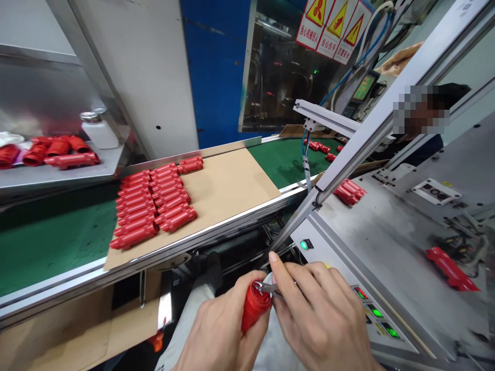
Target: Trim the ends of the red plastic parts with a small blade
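My left hand is closed around a red plastic tubular part, its round end tilted up toward me. My right hand grips a small metal hand tool, most of it hidden by the fingers. The tool's narrow tip reaches into the rim of the red part. Whether that tip is a blade or a jaw, I cannot tell. Both hands are close together above my lap.
Red tubes lie in two columns on a cardboard sheet over a green conveyor. A white bottle and more tubes stand on a metal shelf at left. At right are a machine frame, a bench and another person.
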### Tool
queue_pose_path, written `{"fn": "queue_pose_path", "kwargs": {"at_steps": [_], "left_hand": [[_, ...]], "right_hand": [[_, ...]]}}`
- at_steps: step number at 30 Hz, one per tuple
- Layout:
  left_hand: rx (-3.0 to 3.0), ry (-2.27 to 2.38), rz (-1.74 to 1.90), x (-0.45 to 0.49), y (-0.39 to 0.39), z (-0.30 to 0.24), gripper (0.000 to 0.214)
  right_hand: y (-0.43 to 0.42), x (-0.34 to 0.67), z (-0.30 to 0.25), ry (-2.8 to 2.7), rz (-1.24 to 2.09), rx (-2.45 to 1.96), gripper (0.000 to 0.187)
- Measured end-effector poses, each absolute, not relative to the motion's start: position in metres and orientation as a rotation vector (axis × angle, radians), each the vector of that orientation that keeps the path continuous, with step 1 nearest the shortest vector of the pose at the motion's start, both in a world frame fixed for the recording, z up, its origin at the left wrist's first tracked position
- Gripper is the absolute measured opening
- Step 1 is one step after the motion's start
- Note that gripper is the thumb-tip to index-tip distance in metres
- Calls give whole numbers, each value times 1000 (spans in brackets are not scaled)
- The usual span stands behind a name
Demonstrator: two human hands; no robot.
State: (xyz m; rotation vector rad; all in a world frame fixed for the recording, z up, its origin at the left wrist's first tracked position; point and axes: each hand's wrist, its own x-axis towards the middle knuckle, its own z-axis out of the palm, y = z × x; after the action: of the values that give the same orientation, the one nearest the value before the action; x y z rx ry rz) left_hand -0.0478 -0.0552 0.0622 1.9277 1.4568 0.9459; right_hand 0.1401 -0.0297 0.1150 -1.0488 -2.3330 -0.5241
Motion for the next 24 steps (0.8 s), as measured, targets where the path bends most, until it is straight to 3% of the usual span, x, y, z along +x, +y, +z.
{"fn": "queue_pose_path", "kwargs": {"at_steps": [12, 24], "left_hand": [[1896, 1417, 1039, -44, -56, 61, 38], [1893, 1422, 965, -41, -57, 60, 44]], "right_hand": [[-36, 147, 106, -2346, -532, -1121, 54], [-36, 150, 107, -2334, -654, -1101, 53]]}}
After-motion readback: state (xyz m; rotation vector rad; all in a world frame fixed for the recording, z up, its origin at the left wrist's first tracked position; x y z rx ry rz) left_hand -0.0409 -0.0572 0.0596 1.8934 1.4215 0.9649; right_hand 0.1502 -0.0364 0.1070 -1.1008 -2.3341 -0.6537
